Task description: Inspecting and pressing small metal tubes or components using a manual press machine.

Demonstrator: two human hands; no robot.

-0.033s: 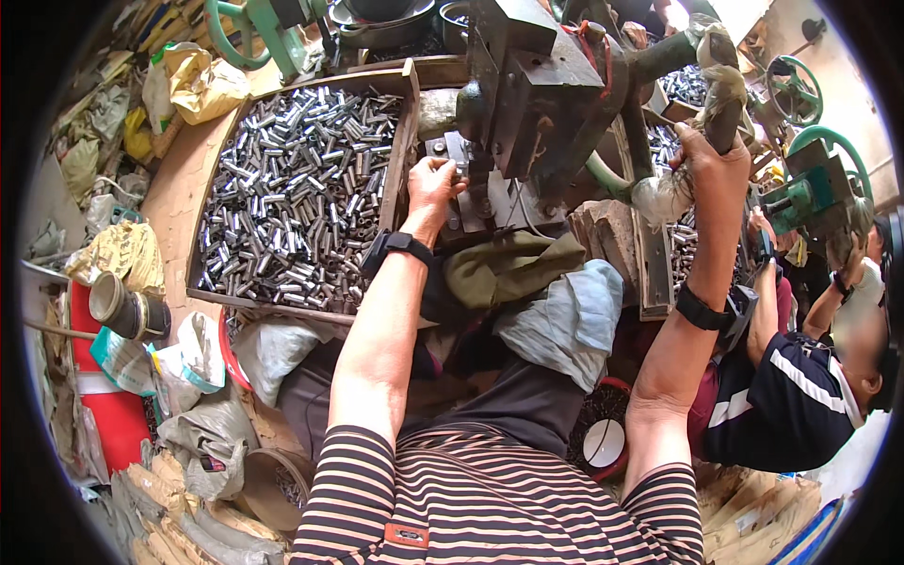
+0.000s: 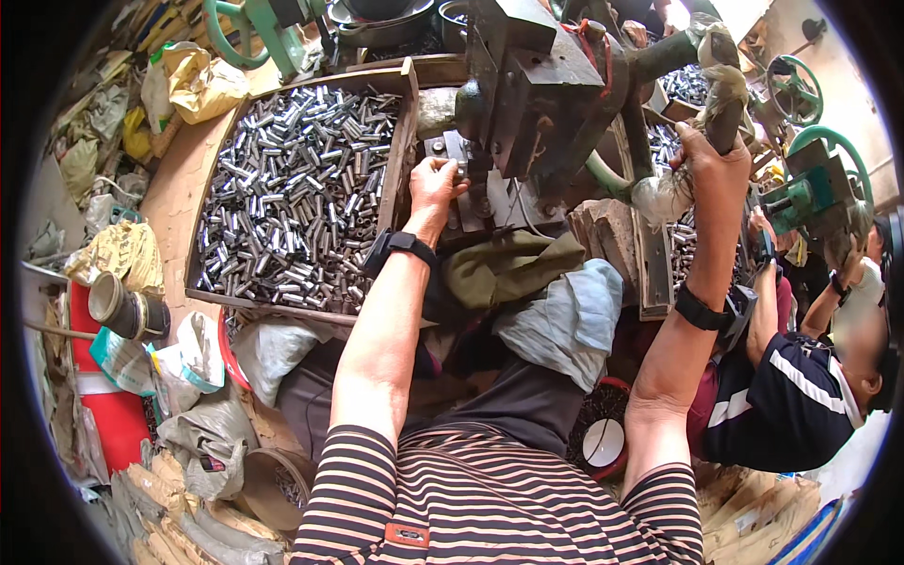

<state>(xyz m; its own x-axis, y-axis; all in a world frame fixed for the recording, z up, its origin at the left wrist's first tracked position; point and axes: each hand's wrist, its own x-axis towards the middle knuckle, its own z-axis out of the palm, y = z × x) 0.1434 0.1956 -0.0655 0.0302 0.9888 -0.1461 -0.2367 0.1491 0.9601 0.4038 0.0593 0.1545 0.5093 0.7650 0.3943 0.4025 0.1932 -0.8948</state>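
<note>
My left hand [image 2: 433, 192] is at the metal fixture [image 2: 474, 207] under the press, thumb and fingers pinched together. Whatever lies between those fingertips is too small and covered to make out. The dark, blocky press head [image 2: 541, 104] stands just right of that hand. My right hand [image 2: 712, 168] is closed round the press's lever [image 2: 723, 89], whose bar is wrapped in worn, pale plastic or cloth. Left of my left hand, a shallow wooden tray [image 2: 407, 141] holds a heap of short metal tubes [image 2: 301, 188].
A second wooden tray [image 2: 652, 273] of metal tubes stands on the right. Beyond my right arm, another person [image 2: 782, 395] works at a green machine [image 2: 815, 193]. Folded cloths [image 2: 565, 315] lie over my lap. Bags and a red container [image 2: 99, 414] crowd the left side.
</note>
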